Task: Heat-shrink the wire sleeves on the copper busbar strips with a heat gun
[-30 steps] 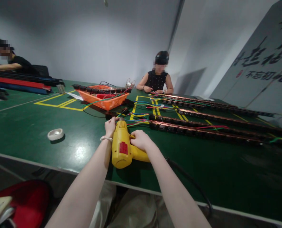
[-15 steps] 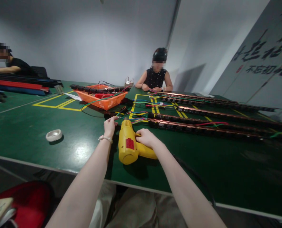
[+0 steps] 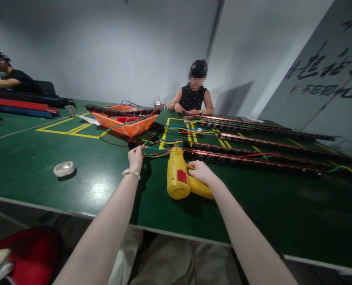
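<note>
My right hand (image 3: pixel 200 171) is closed around the handle of a yellow heat gun (image 3: pixel 177 174) with a red label. The gun's nozzle points away from me, toward coloured wires (image 3: pixel 160 153) on the table. With fingers pinched, my left hand (image 3: pixel 136 157) holds the ends of these wires, left of the nozzle; the fingertips partly hide them. The wires run right to a long dark strip with copper-coloured bars (image 3: pixel 238 158). A bracelet is on my left wrist.
An orange basket (image 3: pixel 125 127) holding dark strips stands beyond my left hand. A small white dish (image 3: pixel 64 169) lies left on the green table (image 3: pixel 45 190). More long strips (image 3: pixel 271 144) stretch right. One co-worker (image 3: pixel 193 99) sits opposite, another (image 3: pixel 18 81) at far left.
The heat gun has moved right in my right hand, away from my left hand, uncovering more of the wires. My left hand stays nearly in place, still pinching.
</note>
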Available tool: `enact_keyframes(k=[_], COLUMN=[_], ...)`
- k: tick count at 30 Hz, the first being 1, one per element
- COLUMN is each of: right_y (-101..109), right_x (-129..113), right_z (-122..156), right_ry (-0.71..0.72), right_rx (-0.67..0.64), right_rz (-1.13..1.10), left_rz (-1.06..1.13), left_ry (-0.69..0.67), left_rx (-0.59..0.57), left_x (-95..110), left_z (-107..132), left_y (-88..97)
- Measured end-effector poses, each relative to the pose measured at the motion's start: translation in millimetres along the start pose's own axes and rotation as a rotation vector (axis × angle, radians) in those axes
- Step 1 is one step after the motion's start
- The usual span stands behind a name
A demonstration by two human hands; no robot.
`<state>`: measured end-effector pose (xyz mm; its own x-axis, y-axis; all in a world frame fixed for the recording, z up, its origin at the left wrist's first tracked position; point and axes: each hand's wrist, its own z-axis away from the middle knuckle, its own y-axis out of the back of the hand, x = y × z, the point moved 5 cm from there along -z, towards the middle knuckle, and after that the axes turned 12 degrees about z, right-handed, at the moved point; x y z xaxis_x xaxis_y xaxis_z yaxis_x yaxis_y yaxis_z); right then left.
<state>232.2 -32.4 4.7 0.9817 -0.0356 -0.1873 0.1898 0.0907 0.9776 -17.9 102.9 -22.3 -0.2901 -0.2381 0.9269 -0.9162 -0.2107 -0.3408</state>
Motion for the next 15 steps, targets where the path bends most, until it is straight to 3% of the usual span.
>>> enact_keyframes(k=[7,15], right_y=[2,-3], right_x=[-15,-65], right_z=[3,1], right_ry=[-0.045,0.027], right_rx=[-0.001,0.009], right_rz=[0.039,0.075], left_rz=[-0.056,-0.011], left_ry=[-0.061,-0.012], left_rx=[0.042,0.047], left_x=[-1,3], left_z=[-2,1], left_y=[0.7,2.0])
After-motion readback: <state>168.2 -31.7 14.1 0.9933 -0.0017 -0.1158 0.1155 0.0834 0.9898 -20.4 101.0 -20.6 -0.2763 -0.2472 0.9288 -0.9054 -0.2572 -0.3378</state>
